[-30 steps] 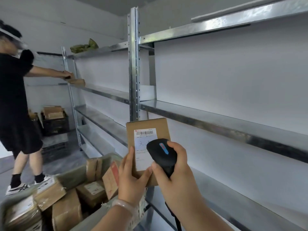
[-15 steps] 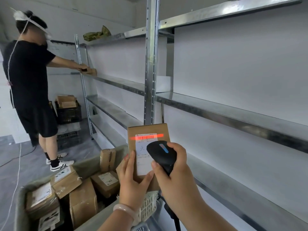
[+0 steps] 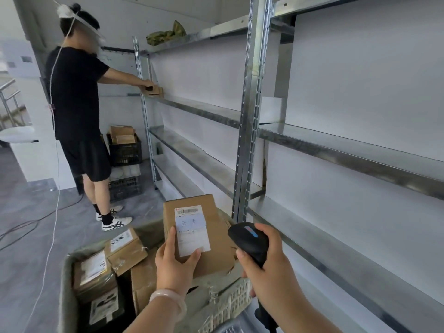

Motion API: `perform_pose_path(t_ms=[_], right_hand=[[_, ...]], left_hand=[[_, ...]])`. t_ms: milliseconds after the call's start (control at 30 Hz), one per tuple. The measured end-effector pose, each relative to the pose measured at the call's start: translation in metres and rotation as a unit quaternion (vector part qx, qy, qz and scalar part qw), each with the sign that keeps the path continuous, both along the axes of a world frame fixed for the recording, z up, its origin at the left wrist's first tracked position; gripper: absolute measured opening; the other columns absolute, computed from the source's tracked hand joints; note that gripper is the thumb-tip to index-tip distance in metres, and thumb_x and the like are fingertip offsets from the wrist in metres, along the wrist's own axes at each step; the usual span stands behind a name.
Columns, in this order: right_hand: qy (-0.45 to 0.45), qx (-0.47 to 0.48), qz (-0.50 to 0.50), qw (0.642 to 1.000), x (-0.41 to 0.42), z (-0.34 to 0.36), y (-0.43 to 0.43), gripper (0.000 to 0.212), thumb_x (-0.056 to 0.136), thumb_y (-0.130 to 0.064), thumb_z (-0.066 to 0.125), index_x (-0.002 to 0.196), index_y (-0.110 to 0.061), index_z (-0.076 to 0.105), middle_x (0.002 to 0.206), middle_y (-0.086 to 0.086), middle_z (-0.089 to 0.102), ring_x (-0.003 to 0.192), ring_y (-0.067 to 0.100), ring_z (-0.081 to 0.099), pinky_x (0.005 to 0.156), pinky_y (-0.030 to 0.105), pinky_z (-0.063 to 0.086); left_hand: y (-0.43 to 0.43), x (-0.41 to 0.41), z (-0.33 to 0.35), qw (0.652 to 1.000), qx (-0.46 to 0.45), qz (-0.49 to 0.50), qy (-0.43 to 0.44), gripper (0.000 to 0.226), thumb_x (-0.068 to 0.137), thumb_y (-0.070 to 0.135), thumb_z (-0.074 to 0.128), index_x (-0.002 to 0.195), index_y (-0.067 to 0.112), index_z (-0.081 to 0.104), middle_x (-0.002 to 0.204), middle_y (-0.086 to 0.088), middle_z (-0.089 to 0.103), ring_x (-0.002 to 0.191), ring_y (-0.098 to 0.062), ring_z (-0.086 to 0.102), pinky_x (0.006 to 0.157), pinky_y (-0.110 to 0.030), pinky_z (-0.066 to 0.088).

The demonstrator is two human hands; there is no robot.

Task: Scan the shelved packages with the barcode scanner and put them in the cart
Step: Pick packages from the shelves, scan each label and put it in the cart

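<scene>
Package: a small brown carton [image 3: 216, 239], white label facing up, held over the near right corner of the cart [image 3: 63, 284]; whether it touches anything below is unclear.
Left hand [image 3: 174, 265]: clamped on the carton's lower end, thumb at the label's corner, fingers along the left side.
Right hand [image 3: 266, 265]: wrapped round the handle of the black scanner [image 3: 247, 239], just right of the carton, at the cart's right edge.
Weight: probably light, since one hand carries it.
Surface: stiff, dry cardboard, unlikely to slip.
Best hold: across the two long sides, near the lower end.
Cart contents: other taped cartons [image 3: 125, 248] lie left of the held one.
</scene>
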State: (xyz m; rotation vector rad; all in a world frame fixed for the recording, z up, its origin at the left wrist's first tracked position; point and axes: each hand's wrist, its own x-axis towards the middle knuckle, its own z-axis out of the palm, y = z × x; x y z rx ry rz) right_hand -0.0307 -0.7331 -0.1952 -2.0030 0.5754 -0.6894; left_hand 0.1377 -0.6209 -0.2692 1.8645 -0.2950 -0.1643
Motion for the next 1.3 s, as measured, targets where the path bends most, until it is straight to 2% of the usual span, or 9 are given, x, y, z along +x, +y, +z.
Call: perform_pose_path(t_ms=[167, 233, 400, 500, 667, 800, 1067, 1233, 1300], right_hand=[[0.014, 0.013, -0.004, 1.0, 0.014, -0.012, -0.008, 0.059, 0.085, -0.039, 0.07, 0.115, -0.066, 0.028, 0.115, -0.006, 0.061, 0.091, 0.011, 0.067, 0.071, 0.035, 0.061], [0.015, 0.007, -0.009, 1.0, 0.016, -0.016, -0.012, 0.06, 0.084, -0.039, 0.07, 0.113, -0.069, 0.027, 0.115, -0.006, 0.06, 0.091, 0.012, 0.067, 0.07, 0.033, 0.061], [0.009, 0.001, -0.032, 0.999, 0.011, -0.015, -0.024, 0.061, 0.085, -0.034, 0.071, 0.107, -0.071, 0.027, 0.11, -0.009, 0.061, 0.084, 0.009, 0.068, 0.065, 0.026, 0.06], [0.005, -0.006, -0.059, 0.998, 0.001, -0.01, -0.031, 0.058, 0.086, -0.033, 0.071, 0.111, -0.065, 0.028, 0.111, -0.011, 0.06, 0.084, 0.009, 0.068, 0.067, 0.028, 0.06], [-0.016, 0.004, -0.116, 0.993, -0.032, 0.002, -0.044, 0.057, 0.087, -0.027, 0.07, 0.111, -0.06, 0.031, 0.113, -0.014, 0.058, 0.088, 0.011, 0.068, 0.071, 0.033, 0.061], [-0.043, 0.004, -0.199, 0.979, -0.078, 0.013, -0.061, 0.056, 0.087, -0.027, 0.069, 0.11, -0.062, 0.032, 0.106, -0.015, 0.062, 0.075, 0.013, 0.068, 0.063, 0.037, 0.06], [-0.052, -0.025, -0.368, 0.928, -0.21, 0.027, -0.076, 0.057, 0.088, -0.027, 0.067, 0.11, -0.066, 0.032, 0.097, -0.018, 0.064, 0.075, 0.013, 0.068, 0.064, 0.043, 0.059], [-0.077, -0.042, -0.466, 0.881, -0.304, 0.042, -0.07, 0.056, 0.087, -0.029, 0.069, 0.118, -0.059, 0.034, 0.106, -0.026, 0.06, 0.084, 0.013, 0.068, 0.069, 0.046, 0.059], [-0.085, -0.053, -0.489, 0.866, -0.34, 0.048, -0.069, 0.057, 0.087, -0.028, 0.069, 0.123, -0.055, 0.034, 0.114, -0.022, 0.058, 0.091, 0.013, 0.066, 0.076, 0.046, 0.059]], left_hand=[[-0.002, 0.064, -0.022, 0.989, 0.135, -0.011, 0.063, 0.101, 0.081, 0.048, 0.072, 0.15, 0.055, -0.002, 0.161, -0.011, 0.011, 0.146, -0.038, 0.018, 0.116, -0.056, 0.027], [-0.006, 0.077, -0.028, 0.976, 0.206, -0.031, 0.059, 0.101, 0.081, 0.053, 0.068, 0.149, 0.055, -0.006, 0.162, -0.012, 0.011, 0.147, -0.04, 0.016, 0.117, -0.055, 0.026], [-0.023, 0.065, -0.02, 0.965, 0.251, -0.074, -0.025, 0.096, 0.08, 0.055, 0.065, 0.15, 0.053, -0.001, 0.161, 0.0, 0.017, 0.142, -0.036, 0.028, 0.112, -0.058, 0.032], [-0.043, 0.044, 0.0, 0.956, 0.262, -0.106, -0.071, 0.089, 0.085, 0.056, 0.061, 0.153, 0.045, 0.006, 0.162, 0.001, 0.014, 0.146, -0.034, 0.021, 0.117, -0.054, 0.027], [-0.091, 0.002, 0.042, 0.946, 0.212, -0.206, -0.134, 0.084, 0.089, 0.056, 0.058, 0.153, 0.045, 0.006, 0.164, 0.003, 0.011, 0.151, -0.029, 0.013, 0.122, -0.052, 0.017], [-0.137, -0.056, 0.08, 0.903, 0.212, -0.293, -0.232, 0.085, 0.09, 0.061, 0.055, 0.153, 0.048, 0.0, 0.165, 0.009, 0.005, 0.152, -0.024, 0.01, 0.122, -0.049, 0.013], [-0.212, -0.202, 0.111, 0.836, 0.122, -0.438, -0.308, 0.084, 0.089, 0.062, 0.055, 0.153, 0.048, 0.002, 0.165, 0.009, 0.008, 0.152, -0.021, 0.012, 0.12, -0.042, 0.024], [-0.233, -0.301, 0.129, 0.792, 0.054, -0.524, -0.308, 0.082, 0.089, 0.058, 0.059, 0.152, 0.049, 0.007, 0.164, 0.01, 0.014, 0.151, -0.02, 0.016, 0.119, -0.044, 0.029], [-0.233, -0.342, 0.137, 0.773, 0.031, -0.553, -0.31, 0.081, 0.09, 0.056, 0.059, 0.153, 0.048, 0.008, 0.164, 0.01, 0.015, 0.15, -0.019, 0.017, 0.119, -0.042, 0.028]])
